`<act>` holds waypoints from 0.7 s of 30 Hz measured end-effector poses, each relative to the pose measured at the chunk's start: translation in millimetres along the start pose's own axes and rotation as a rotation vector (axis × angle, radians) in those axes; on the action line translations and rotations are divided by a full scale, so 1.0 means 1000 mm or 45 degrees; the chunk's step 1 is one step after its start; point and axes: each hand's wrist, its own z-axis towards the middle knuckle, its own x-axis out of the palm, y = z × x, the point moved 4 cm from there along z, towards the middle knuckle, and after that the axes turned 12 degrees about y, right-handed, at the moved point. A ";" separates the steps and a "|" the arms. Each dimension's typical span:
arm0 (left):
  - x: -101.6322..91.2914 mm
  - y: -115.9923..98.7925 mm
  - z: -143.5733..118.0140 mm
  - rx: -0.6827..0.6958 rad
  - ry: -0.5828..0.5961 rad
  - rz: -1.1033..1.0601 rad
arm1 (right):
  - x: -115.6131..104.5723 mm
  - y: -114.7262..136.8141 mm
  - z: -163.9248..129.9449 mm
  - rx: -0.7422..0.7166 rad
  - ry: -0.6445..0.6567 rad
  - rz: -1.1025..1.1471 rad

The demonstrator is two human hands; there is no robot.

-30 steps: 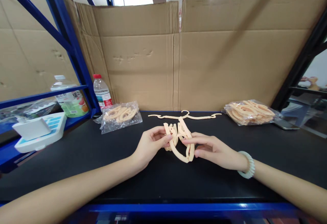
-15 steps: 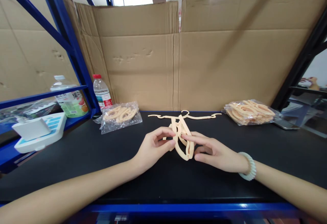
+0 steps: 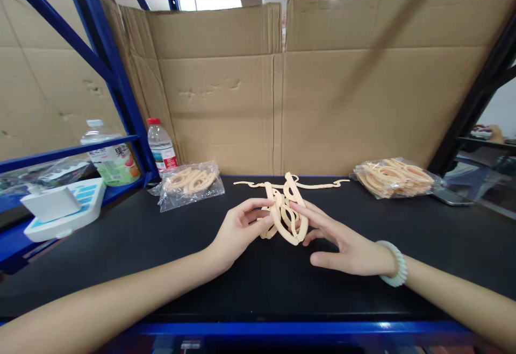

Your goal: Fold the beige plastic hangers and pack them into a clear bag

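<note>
My left hand (image 3: 237, 235) pinches a cream folding clothes hanger (image 3: 281, 229) between thumb and fingers, at the middle of the black table. The hanger is raised, its two arms pointing up and apart from a joint at the bottom. Against its right arm rest the outstretched fingers of my right hand (image 3: 349, 246); the thumb is spread well away. Behind it lies an unfolded hanger (image 3: 318, 186), its hook partly covered. More cream curved pieces show under the held hanger, but I cannot tell how many.
A clear bag of folded hangers (image 3: 193, 181) lies at the back left, and a fuller bag (image 3: 395, 176) at the back right. A red-capped bottle (image 3: 160, 147) stands by the blue frame. Cardboard (image 3: 226, 96) walls the table's far side. A white device (image 3: 60, 209) sits at far left.
The hanger's arms have tipped up and spread further apart. My right thumb has moved away from the hanger, and my right fingers have straightened along its right arm.
</note>
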 end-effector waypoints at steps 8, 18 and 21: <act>0.007 -0.004 -0.002 0.005 0.064 0.107 | 0.000 0.002 0.002 0.015 0.083 -0.127; 0.010 -0.018 -0.009 0.256 0.267 1.050 | -0.043 -0.009 -0.009 0.273 -0.516 -0.178; 0.013 -0.011 -0.011 0.169 0.450 1.358 | -0.059 -0.027 -0.017 0.457 -0.602 -0.303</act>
